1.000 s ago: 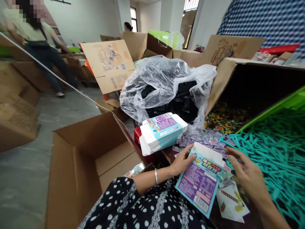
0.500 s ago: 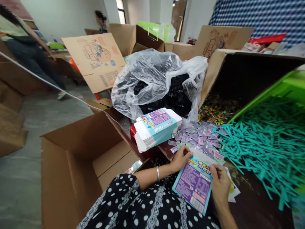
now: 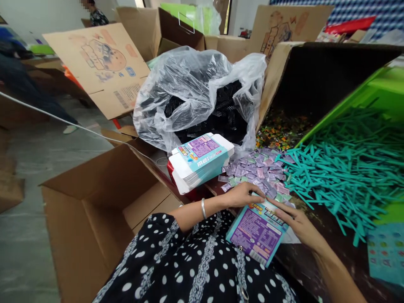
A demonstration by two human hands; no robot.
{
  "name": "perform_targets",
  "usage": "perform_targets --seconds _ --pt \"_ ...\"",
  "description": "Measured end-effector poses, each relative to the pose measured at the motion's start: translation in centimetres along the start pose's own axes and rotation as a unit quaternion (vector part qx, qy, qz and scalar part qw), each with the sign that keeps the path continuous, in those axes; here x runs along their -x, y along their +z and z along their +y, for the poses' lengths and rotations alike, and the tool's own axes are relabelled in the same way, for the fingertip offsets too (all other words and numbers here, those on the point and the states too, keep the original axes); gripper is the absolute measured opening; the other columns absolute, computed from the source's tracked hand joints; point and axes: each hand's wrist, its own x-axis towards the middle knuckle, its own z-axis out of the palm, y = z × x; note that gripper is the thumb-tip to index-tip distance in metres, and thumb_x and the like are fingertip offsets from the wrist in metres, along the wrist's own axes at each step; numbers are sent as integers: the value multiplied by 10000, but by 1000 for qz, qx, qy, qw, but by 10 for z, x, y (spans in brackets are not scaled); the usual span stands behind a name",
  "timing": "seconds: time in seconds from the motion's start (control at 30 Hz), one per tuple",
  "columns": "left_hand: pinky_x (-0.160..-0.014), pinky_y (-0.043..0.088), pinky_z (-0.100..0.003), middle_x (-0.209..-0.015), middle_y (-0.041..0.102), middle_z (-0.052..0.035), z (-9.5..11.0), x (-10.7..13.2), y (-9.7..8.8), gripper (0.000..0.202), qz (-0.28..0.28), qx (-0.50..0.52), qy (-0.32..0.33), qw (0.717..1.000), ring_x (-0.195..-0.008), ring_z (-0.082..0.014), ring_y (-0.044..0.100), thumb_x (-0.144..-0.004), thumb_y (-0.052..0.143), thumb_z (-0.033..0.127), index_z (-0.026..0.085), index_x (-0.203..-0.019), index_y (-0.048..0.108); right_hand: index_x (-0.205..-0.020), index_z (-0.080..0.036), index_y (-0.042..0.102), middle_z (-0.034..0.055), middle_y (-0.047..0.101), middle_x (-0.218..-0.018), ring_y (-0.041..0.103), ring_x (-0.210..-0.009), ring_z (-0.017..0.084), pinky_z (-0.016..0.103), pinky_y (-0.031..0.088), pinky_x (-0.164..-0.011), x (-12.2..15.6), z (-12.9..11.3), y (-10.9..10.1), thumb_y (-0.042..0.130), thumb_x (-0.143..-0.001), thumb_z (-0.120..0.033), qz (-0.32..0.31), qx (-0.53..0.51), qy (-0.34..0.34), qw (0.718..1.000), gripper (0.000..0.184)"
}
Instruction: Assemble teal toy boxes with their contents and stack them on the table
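A small purple-and-turquoise cardboard box (image 3: 257,235), printed with text and a barcode, rests tilted against my lap. At its far end, my left hand (image 3: 243,195) has its fingers curled over the top edge and holds it. My right hand (image 3: 296,223) holds the top right corner, fingers reaching along the upper edge towards the left hand. The flap beneath the fingers is mostly hidden. Just beyond the hands lies a pile of small purple, pink and green sachets (image 3: 257,168). To the left is a stack of flattened matching boxes (image 3: 202,162).
A clear plastic bag (image 3: 195,92) of black pieces stands behind the stack. Turquoise sticks (image 3: 341,176) spill from a green bin (image 3: 381,111) on the right. A large open carton (image 3: 69,219) sits at left. A cable (image 3: 78,125) crosses the left side; a person (image 3: 97,17) is behind.
The box has gone from flat to opened out, with its side showing. My right hand has moved up from its side edge to the top. The view has shifted slightly.
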Motion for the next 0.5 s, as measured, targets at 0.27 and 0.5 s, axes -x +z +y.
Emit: perform_targets --seconds 0.27,0.5 --pt "-826 602 -376 -939 861 -57 -4 4 10 330 40 36 -17 998 -929 -280 754 -835 887 557 232 -895 891 -1142 -226 930 100 898 -1189 792 -1241 366 531 613 -1159 2 -19 2 744 -852 -909 13 18 -36 999 765" --pt "-820 640 -403 -895 857 -88 -15 -5 8 547 29 -11 -17 999 -877 -291 769 -854 848 760 214 -861 880 -1361 -212 863 87 867 -1243 755 -1253 259 415 593 -1134 10 12 7 535 -1018 -933 0 5 -83 997 863"
